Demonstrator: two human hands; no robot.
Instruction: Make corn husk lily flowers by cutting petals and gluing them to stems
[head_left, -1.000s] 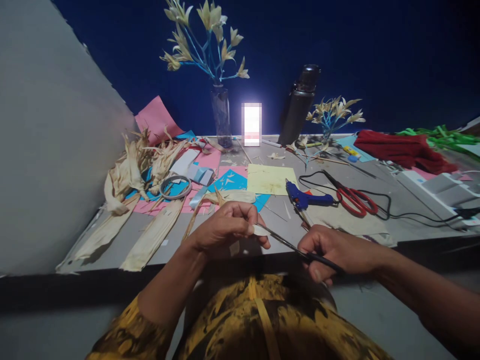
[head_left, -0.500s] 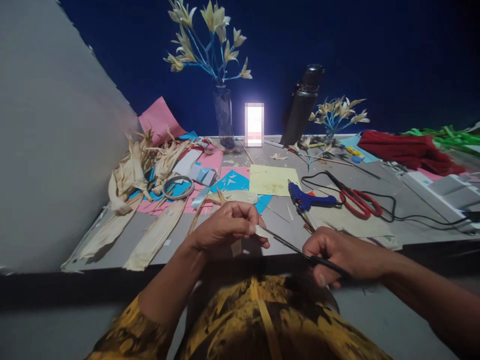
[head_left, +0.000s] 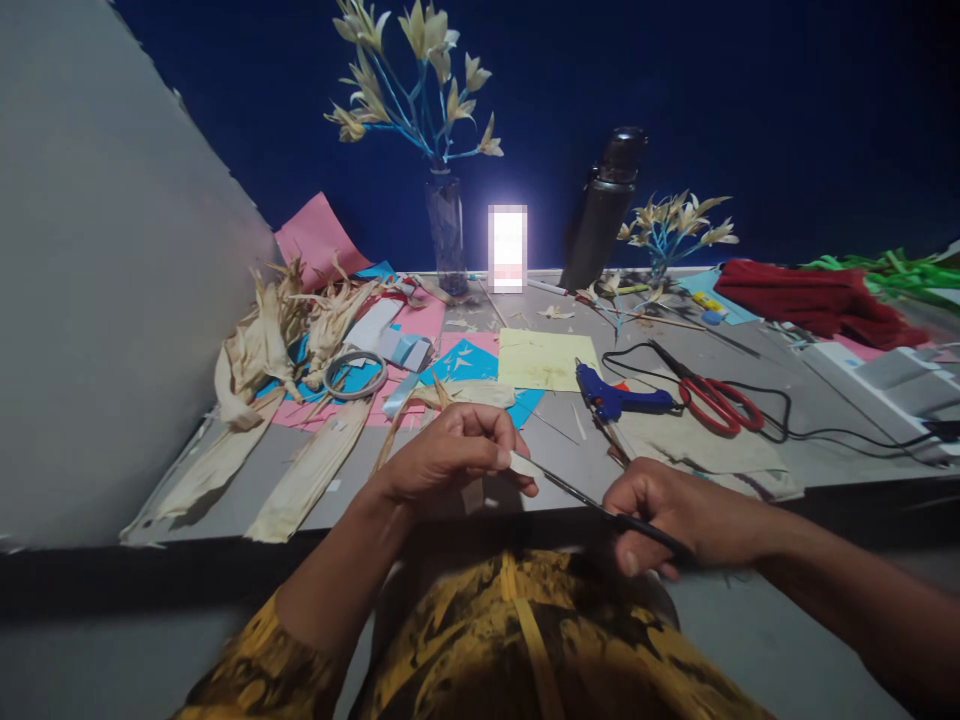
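Between the thumb and fingers of my left hand is a small pale piece of corn husk, held just over the table's front edge. My right hand grips a pair of dark-handled scissors, fingers wrapped round the handles. Their blades point left and lie along the husk piece, close to my left fingertips. Whether the blades are fully closed is hard to make out. A longer dried husk strip lies on the table just beyond my left hand.
Past my right hand lie a blue glue gun and red-handled scissors, with a black cord around them. Dried husks and a tape roll sit at left. Behind stand a glass vase of husk flowers and a dark flask.
My right hand and the scissors have shifted slightly left, the blades sliding a little along the husk piece. My left hand stays nearly still, keeping its pinch.
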